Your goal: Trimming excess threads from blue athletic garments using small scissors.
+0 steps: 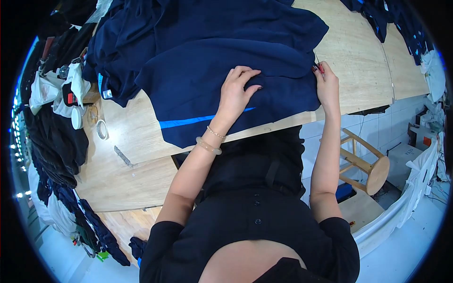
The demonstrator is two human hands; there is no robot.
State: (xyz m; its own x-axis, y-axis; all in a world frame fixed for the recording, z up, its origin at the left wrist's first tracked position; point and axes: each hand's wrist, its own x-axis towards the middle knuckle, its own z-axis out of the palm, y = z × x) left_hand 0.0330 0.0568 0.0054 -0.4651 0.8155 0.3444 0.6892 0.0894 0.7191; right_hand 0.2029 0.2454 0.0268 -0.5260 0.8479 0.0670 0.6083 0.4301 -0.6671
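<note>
A navy blue garment (pixel 188 70) with a bright blue strip near its lower edge lies spread over the wooden table in front of me. My left hand (pixel 238 89) rests on the cloth near its middle, fingers bent and thumb held apart, gripping nothing. At the garment's right edge, my right hand (pixel 327 85) is closed on a small red-handled tool (pixel 322 69). Its thin dark shaft points up and away along the cloth edge. Whether those fingers also pinch some fabric is hidden.
Left on the wooden table (pixel 127 174) are a tape roll (pixel 102 129), a white round lid (pixel 77 118) and a grey flat strip (pixel 123 156). Dark cloth (pixel 54 141) hangs at far left. A wooden stool (pixel 377 175) lies below the table at right. More navy garments lie far right.
</note>
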